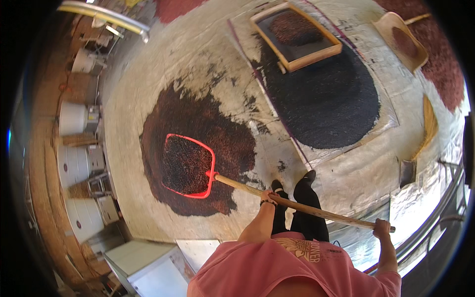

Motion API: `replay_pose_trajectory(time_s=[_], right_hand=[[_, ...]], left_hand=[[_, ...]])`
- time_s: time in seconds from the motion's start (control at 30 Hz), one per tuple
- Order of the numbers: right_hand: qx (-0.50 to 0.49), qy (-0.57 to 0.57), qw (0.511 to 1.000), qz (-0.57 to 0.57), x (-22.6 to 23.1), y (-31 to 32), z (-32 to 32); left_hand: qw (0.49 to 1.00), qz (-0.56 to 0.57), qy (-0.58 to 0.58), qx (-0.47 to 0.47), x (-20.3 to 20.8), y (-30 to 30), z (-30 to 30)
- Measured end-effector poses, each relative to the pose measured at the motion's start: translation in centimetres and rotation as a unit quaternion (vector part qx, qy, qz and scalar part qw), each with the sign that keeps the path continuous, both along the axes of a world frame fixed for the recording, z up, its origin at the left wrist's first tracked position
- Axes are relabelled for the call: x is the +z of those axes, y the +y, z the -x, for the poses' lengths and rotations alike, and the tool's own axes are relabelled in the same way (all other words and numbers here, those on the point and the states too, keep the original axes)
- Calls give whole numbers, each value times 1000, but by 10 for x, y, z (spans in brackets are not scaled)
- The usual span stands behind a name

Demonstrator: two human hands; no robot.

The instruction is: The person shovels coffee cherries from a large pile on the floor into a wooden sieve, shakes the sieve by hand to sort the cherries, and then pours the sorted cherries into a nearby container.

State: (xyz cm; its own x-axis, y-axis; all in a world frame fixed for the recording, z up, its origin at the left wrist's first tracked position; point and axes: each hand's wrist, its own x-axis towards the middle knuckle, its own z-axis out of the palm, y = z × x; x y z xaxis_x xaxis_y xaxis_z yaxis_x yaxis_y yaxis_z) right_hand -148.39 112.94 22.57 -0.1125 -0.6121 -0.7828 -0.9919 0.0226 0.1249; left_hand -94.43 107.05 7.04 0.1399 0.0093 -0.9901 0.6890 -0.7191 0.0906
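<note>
A shovel with a broad red-rimmed blade (pixel 213 161) lies low over a pile of dark reddish-brown grains (pixel 237 143), its blade covered with the same dark grains. Its long wooden handle (pixel 316 212) slants back across my legs. My left hand (pixel 268 197) is closed around the handle at its middle, in front of my body. Farther right, my right hand (pixel 381 228) grips it close to the butt end. Whether the blade rests on the pile or hangs just above it, I cannot tell.
Right of the pile, a wooden-framed sieve (pixel 316 60) holding dark grains sits on a black heap (pixel 326 109) on a sheet. Another scoop (pixel 415 57) and a broom (pixel 428 126) lie farther right. White drums (pixel 72 119) line the left; a white cabinet (pixel 143 262) stands nearby.
</note>
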Motion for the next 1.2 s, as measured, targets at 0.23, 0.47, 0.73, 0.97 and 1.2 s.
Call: replay_pose_trajectory(time_s=[0.23, 0.47, 0.73, 0.97, 1.2], right_hand=[[-60, 44, 997, -33, 36, 38, 22], [-204, 56, 977, 37, 49, 117, -11], [-344, 79, 936, -9, 91, 120, -159], [-411, 29, 910, 45, 116, 35, -300], [-447, -34, 889, 95, 159, -81, -358]], left_hand=[[991, 111, 19, -75, -63, -30, 37], [997, 57, 34, 48, 4, -122, 112], [989, 73, 80, -105, -10, -224, 101], [953, 115, 100, -262, -16, -355, 67], [932, 64, 20, -357, -57, -475, 48]])
